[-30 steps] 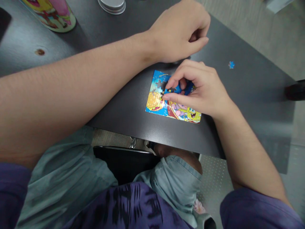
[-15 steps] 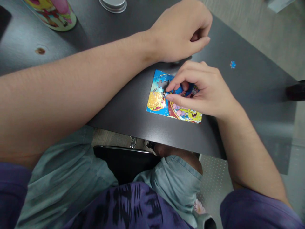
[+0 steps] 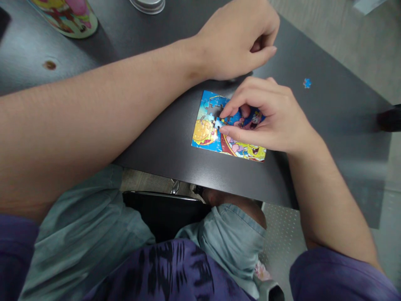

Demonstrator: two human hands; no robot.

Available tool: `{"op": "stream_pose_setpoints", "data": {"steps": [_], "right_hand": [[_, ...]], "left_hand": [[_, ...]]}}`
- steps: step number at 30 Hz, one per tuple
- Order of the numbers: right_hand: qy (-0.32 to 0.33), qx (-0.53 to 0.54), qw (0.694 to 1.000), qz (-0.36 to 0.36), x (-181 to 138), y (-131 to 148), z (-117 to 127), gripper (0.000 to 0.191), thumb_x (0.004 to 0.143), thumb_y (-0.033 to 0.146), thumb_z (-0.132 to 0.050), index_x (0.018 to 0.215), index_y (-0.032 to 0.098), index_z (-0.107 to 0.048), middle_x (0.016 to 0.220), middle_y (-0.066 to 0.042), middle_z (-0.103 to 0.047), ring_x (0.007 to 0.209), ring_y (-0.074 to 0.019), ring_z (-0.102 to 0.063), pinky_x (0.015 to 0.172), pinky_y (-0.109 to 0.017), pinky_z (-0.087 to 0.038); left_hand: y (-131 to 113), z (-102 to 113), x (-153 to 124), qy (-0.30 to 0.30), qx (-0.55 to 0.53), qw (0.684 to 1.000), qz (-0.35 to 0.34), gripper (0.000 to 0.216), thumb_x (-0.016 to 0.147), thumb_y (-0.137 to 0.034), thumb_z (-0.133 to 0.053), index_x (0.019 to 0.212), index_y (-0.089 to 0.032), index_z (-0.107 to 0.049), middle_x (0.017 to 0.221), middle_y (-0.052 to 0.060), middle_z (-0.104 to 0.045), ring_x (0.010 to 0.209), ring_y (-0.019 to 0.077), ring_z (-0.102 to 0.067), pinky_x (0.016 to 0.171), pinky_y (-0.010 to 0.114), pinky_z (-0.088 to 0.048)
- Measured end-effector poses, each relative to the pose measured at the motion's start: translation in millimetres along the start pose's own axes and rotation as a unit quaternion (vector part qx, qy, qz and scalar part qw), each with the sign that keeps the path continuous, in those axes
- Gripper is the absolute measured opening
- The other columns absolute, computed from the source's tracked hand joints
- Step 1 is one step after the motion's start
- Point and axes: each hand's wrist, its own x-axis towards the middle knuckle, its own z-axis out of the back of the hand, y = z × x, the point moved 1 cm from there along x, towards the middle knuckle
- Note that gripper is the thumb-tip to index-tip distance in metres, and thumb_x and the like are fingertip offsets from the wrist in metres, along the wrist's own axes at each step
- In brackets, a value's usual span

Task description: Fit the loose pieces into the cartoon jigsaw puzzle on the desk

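Observation:
A small cartoon jigsaw puzzle point(image 3: 203, 133) lies near the table's front edge, with a burger at its left and a gap in its upper left part. My right hand point(image 3: 266, 113) is over it, thumb and forefinger pinched on a light blue puzzle piece point(image 3: 218, 123) beside the gap. The hand covers much of the puzzle's right half. My left hand point(image 3: 239, 39) rests on the table just beyond the puzzle, its fingers curled into a loose fist; nothing shows in it, though the palm is hidden.
One loose blue puzzle piece point(image 3: 307, 83) lies to the right on the dark grey table point(image 3: 163, 154). A cartoon-printed tin point(image 3: 78, 21) stands at the far left, with a round silver lid point(image 3: 148, 5) near it. A black object point(image 3: 390, 119) shows at the right edge.
My right thumb and forefinger have parted slightly and shifted a little to the right, so more of the light blue piece shows. My left hand stays almost in place.

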Motion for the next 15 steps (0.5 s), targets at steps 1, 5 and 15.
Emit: {"op": "stream_pose_setpoints", "data": {"steps": [1, 5, 15], "right_hand": [[0.000, 0.002, 1.000, 0.000, -0.2, 1.2, 1.3, 0.014, 0.109, 0.048, -0.096, 0.118, 0.038, -0.092, 0.109, -0.006, -0.085, 0.091, -0.0317, -0.075, 0.104, -0.066, -0.068], [-0.002, 0.014, 1.000, 0.002, 0.5, 4.0, 1.4, 0.010, 0.108, 0.042, -0.096, 0.115, 0.038, -0.089, 0.112, -0.006, -0.084, 0.092, -0.0328, -0.076, 0.105, -0.068, -0.064], [0.004, 0.010, 1.000, 0.012, 1.5, 6.0, -0.7, 0.008, 0.111, 0.037, -0.093, 0.119, 0.036, -0.089, 0.114, -0.004, -0.086, 0.088, -0.0300, -0.075, 0.105, -0.066, -0.065]], "left_hand": [[-0.7, 0.4, 0.0, 0.004, -0.002, 1.000, -0.001, 0.024, 0.106, -0.006, -0.071, 0.115, 0.000, -0.092, 0.116, 0.023, -0.096, 0.119, 0.0419, -0.094, 0.100, 0.048, -0.062], [-2.5, 1.0, -0.3, 0.006, 0.001, 1.000, -0.001, 0.024, 0.106, -0.005, -0.071, 0.116, 0.000, -0.092, 0.117, 0.024, -0.096, 0.119, 0.0434, -0.094, 0.101, 0.050, -0.063], [-10.1, 9.4, -0.4, 0.025, -0.010, 0.999, 0.017, 0.024, 0.108, -0.002, -0.071, 0.118, 0.003, -0.092, 0.118, 0.026, -0.095, 0.114, 0.0398, -0.094, 0.099, 0.046, -0.063]]}}
